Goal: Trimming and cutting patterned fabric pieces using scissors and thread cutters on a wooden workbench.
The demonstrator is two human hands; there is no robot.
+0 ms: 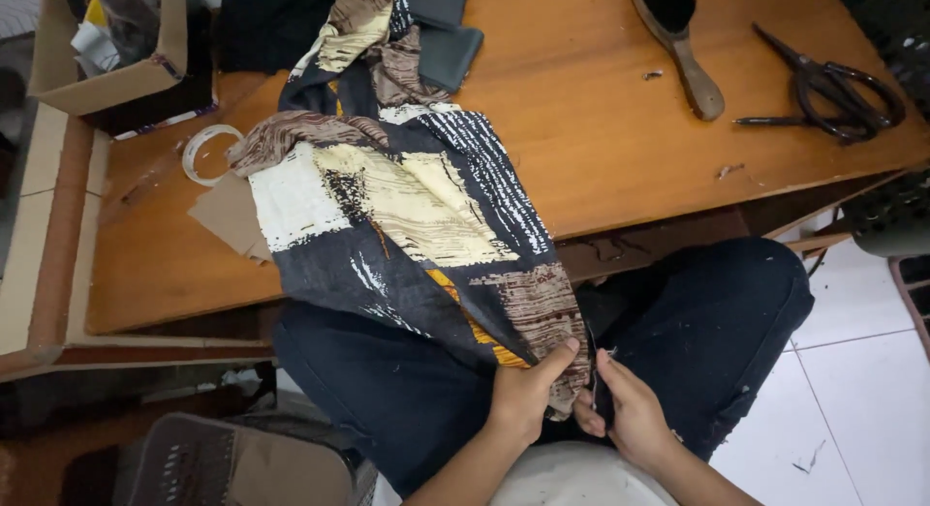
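Sitting at a low wooden table [620,148], the person has a patterned cloth [407,225] trailing off the table's near edge and down into their lap. The left hand [528,395] pinches the cloth's lowest corner between thumb and fingers; the right hand [630,414], just beside it, is closed on the same hem and seems to grip a small dark tool against it, though I can't quite tell what it is from here.

The cloth looks light and soft, a thin woven stuff that folds and slumps wherever it is let go. It would bunch sooner than slide, I'd judge, so the hem is the sensible place to hold it, drawn taut between the two hands. Its print is blocky: black ground, cream and white patches with scratchy streaks, brown stripes and a flash of orange.

On the table beyond the cloth lie dark grey fabric pieces [448,41]. Toward the table's far right end rests a wooden-handled brush [683,46] with black bristles, and past it a pair of dark metal scissors [833,85]. At the table's left end sit a roll of clear tape [208,150] and a scrap of brown card [228,215], with an open cardboard box [116,51] behind them. Below the table, the person's dark trousers [707,312] are flecked with lint
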